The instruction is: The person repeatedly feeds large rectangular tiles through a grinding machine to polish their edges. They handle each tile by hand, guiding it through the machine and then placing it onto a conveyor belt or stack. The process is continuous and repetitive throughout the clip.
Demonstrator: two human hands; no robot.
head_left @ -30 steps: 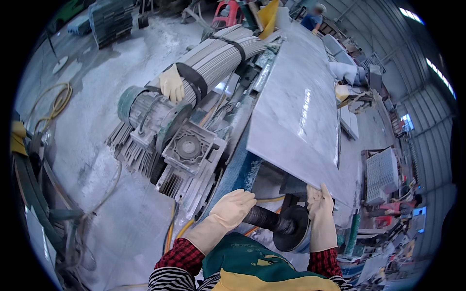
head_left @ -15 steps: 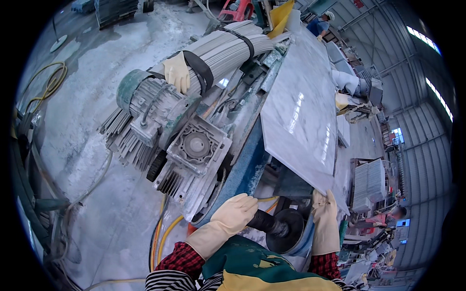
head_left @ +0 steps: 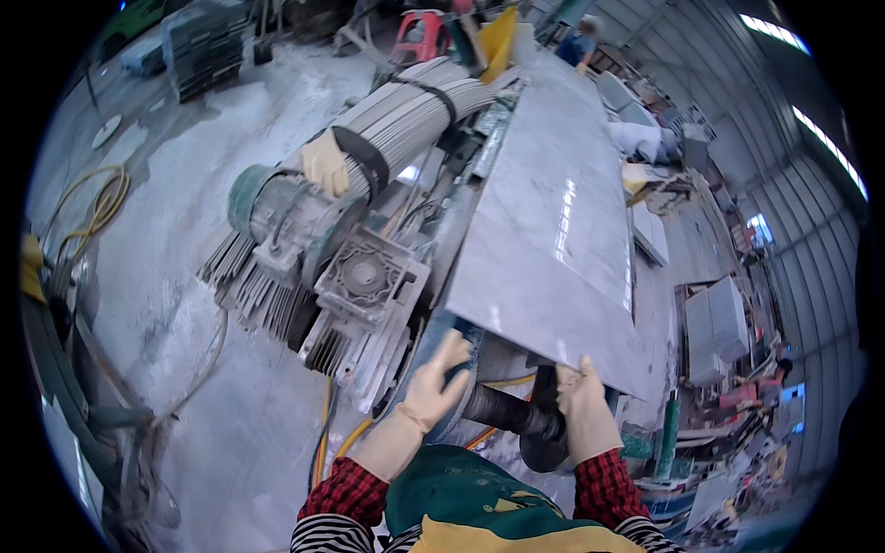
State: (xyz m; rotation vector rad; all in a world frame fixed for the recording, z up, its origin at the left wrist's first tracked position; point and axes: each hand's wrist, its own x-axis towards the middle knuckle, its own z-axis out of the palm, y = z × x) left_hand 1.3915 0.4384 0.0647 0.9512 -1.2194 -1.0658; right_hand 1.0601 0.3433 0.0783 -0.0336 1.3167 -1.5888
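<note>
Two cream rubber gloves cover my hands. My right hand (head_left: 581,401) grips the near edge of a long, polished pale grey stone slab (head_left: 544,249), its fingertips on the top face. My left hand (head_left: 435,385) is just below the slab's near left corner, open, with thumb and fingers apart. It is over the blue conveyor belt (head_left: 433,341); whether it touches the belt or the slab I cannot tell. Between my hands, a dark roller shaft (head_left: 498,407) shows below the slab. The slab's near end juts out past the belt toward me.
Left of the belt stand a motor (head_left: 286,217) and gearbox (head_left: 364,274). A spare glove (head_left: 324,164) lies over a strapped bundle of grey strips (head_left: 396,115). Hoses (head_left: 111,207) coil on the wet floor. A co-worker (head_left: 576,46) stands at the far end.
The slab's near end has shifted left and slightly toward me. My left hand has left the belt end, reached forward and opened. My right hand has moved left with the slab's edge.
</note>
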